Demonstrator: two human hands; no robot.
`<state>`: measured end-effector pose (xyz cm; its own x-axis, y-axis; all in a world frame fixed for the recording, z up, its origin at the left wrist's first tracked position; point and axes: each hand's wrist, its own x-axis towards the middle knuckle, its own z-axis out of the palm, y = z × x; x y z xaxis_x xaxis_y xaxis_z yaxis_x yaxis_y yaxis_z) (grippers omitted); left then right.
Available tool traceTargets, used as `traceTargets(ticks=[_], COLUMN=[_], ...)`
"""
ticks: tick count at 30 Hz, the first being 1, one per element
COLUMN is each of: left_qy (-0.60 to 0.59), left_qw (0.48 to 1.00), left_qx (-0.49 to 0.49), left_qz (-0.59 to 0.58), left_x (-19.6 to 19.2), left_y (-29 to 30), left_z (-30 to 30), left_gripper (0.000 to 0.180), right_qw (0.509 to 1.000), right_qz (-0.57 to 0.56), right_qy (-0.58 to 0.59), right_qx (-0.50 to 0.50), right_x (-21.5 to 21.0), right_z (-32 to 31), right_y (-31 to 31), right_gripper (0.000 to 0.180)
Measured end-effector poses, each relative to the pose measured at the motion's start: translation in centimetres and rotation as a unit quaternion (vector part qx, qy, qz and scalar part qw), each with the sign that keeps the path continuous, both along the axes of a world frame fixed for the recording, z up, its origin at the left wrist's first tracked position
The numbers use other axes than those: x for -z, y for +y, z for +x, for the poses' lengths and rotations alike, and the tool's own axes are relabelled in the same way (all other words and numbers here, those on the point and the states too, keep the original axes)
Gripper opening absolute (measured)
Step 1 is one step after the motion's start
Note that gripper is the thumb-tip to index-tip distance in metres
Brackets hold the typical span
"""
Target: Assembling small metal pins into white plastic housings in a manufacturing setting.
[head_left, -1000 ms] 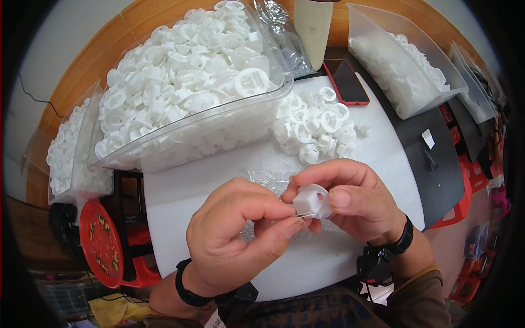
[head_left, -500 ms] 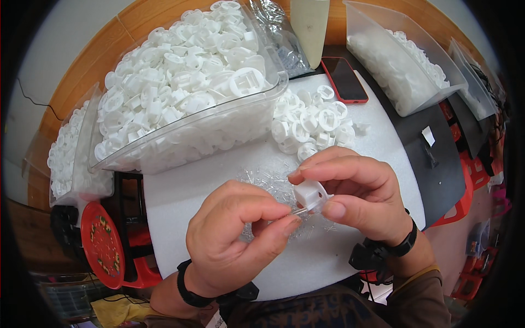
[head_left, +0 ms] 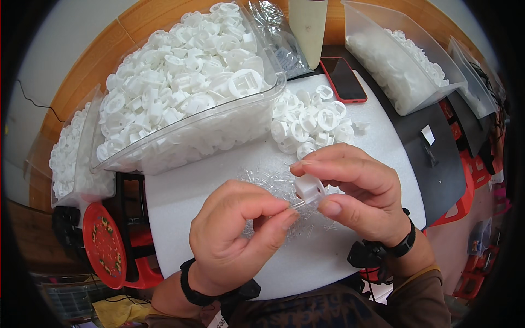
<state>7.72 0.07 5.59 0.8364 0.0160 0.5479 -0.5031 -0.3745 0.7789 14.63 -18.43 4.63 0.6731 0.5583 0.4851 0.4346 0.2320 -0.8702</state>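
My left hand (head_left: 235, 227) pinches a thin silvery pin-like piece (head_left: 298, 204) between thumb and forefinger. Its far end meets a small white plastic part (head_left: 308, 187), a round flange with a boxy body, held between the thumb and fingers of my right hand (head_left: 365, 191). Whether the pin sits inside the part, I cannot tell. Under both hands lies a scattered heap of small clear pieces with thin leads (head_left: 268, 180), partly hidden by my fingers. Just beyond my right hand is a pile of similar white plastic parts (head_left: 311, 123).
A large clear bin (head_left: 191, 123) heaped with white parts fills the far left of the white tabletop (head_left: 180, 210). A smaller bin (head_left: 68, 188) stands left of it. Far right are a red-edged phone (head_left: 344, 79) and another bin (head_left: 402, 98). A red stool (head_left: 104, 246) is at left.
The white part has turned slightly in my right fingers and moved a little up. My left hand still pinches the thin piece against it, barely shifted.
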Motion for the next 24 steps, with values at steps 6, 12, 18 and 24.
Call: traceTargets(ticks=[6, 12, 18, 24], left_qy=[-0.035, 0.007, -0.02, -0.049], left_qw=[0.999, 0.999, 0.995, 0.996], left_qx=[-0.01, -0.012, -0.031, -0.02], left_qz=[0.039, 0.045, 0.087, 0.074], left_x=[-0.1, -0.5, -0.6, -0.2], left_y=[0.1, -0.1, -0.4, -0.1], left_z=[0.1, -0.4, -0.5, 0.1], left_gripper=[0.019, 0.016, 0.017, 0.02], right_qw=[1.0, 0.992, 0.996, 0.997], right_qz=[-0.02, 0.018, 0.005, -0.013], right_qy=[-0.007, 0.127, 0.085, 0.071], right_qx=[0.015, 0.003, 0.002, -0.008], right_x=[-0.1, 0.2, 0.2, 0.1], right_z=[-0.3, -1.0, -0.4, -0.4], right_y=[0.1, 0.2, 0.1, -0.1], right_gripper=[0.036, 0.036, 0.035, 0.036])
